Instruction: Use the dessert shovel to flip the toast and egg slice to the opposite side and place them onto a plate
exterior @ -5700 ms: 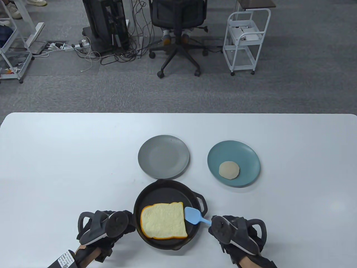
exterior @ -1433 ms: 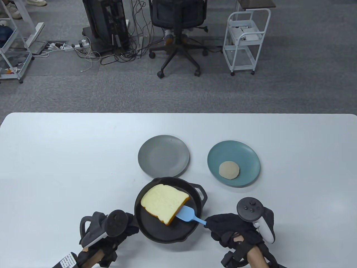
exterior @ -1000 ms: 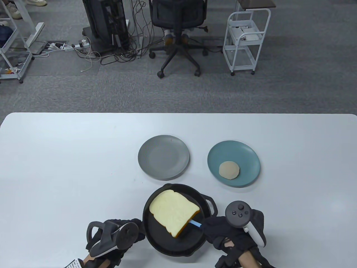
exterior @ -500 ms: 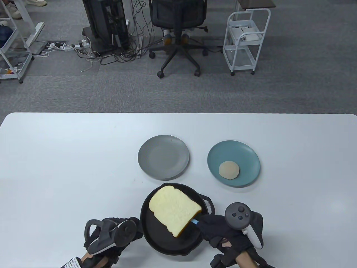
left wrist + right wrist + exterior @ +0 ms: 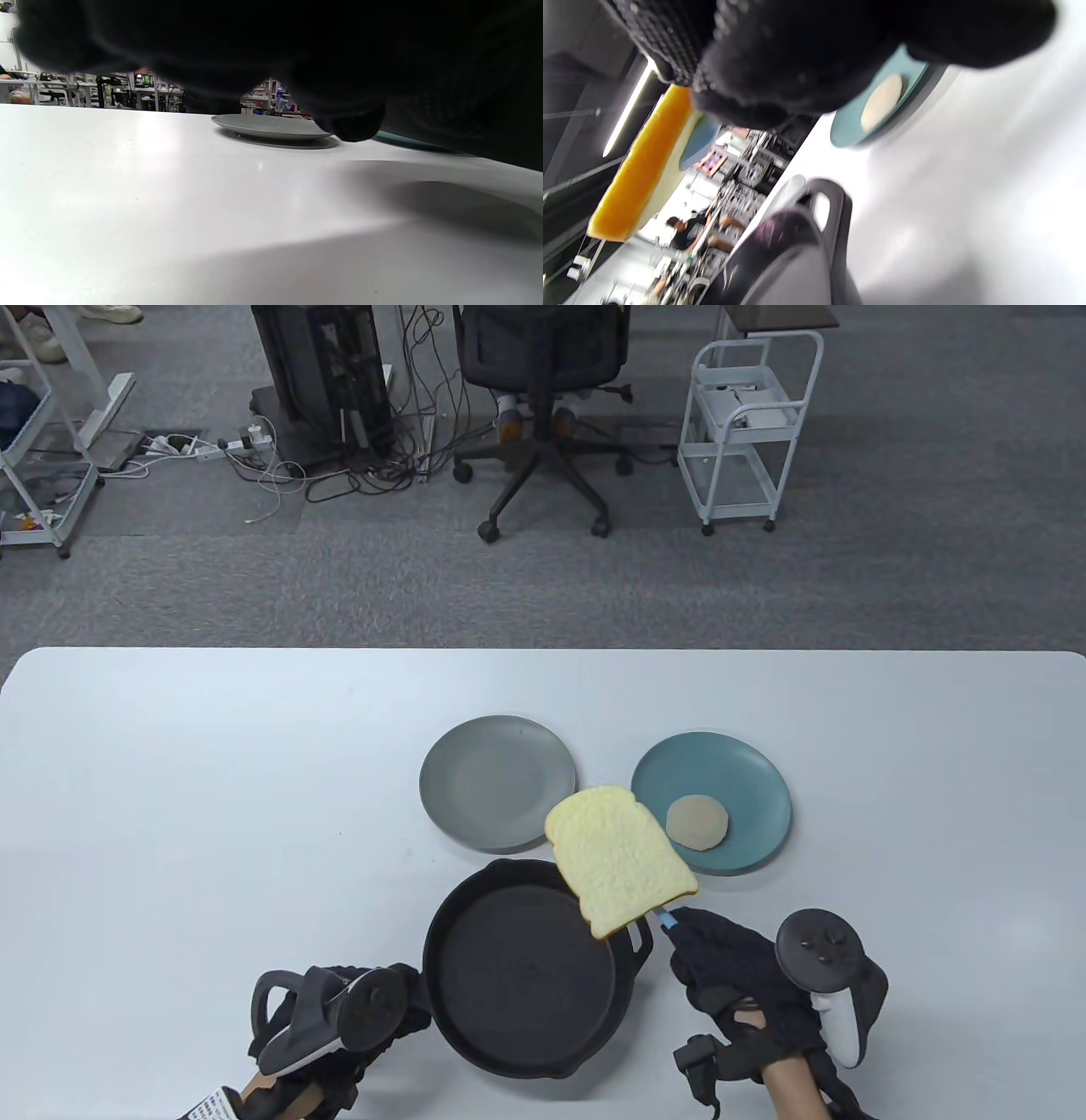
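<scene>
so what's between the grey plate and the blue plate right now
In the table view, the toast, lifted on the dessert shovel, hangs over the gap between the grey plate and blue plate.

- Your toast (image 5: 618, 857), pale yellow with an orange crust, rides lifted on the dessert shovel (image 5: 668, 918), tilted, over the far right rim of the black pan (image 5: 517, 976) and the gap between the two plates.
- Only a bit of the shovel's blue handle shows in the table view; the right wrist view shows its blue blade under the slice.
- The egg slice (image 5: 696, 822), a pale round disc, lies flat on the blue plate (image 5: 751, 789).
- The grey plate (image 5: 488, 789) sits beside it, just past the pan.
</scene>
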`<state>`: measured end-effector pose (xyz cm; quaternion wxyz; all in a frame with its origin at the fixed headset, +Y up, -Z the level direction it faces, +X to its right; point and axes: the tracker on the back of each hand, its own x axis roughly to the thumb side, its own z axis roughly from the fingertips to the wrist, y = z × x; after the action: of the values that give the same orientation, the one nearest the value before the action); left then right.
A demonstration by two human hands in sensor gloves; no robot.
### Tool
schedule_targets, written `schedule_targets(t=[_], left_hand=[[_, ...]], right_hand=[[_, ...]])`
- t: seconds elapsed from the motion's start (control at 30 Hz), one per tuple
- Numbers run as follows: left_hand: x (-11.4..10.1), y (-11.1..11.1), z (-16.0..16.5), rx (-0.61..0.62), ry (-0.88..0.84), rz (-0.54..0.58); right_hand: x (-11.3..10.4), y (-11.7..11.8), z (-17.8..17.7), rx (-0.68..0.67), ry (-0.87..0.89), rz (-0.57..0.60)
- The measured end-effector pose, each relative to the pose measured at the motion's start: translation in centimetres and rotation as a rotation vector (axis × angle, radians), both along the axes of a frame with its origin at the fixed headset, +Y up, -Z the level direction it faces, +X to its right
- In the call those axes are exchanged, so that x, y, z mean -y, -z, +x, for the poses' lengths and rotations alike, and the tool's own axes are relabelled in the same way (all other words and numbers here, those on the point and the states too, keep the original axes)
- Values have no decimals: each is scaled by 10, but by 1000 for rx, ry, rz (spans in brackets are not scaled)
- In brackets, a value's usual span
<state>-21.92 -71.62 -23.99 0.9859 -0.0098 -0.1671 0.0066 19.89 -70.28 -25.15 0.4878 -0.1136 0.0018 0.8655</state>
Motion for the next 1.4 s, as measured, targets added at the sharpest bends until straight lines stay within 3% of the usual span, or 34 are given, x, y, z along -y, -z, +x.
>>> schedule_targets(t=[0.4, 0.6, 0.9, 1.23, 1.4], left_hand=[[-2, -3, 3, 12, 10, 5], [-3, -2, 1, 7, 14, 9], [-3, -2, 1, 8, 30, -7], [-4, -1, 1, 6, 41, -16], [-5, -1, 0, 3, 38, -9]], right_hand=[[1, 35, 45, 247, -131, -22], [-3, 64, 39, 275, -345, -8], [17, 101, 19, 250, -636, -19], [10, 103, -11, 227, -1083, 97], [0, 102, -19, 251, -1225, 86]])
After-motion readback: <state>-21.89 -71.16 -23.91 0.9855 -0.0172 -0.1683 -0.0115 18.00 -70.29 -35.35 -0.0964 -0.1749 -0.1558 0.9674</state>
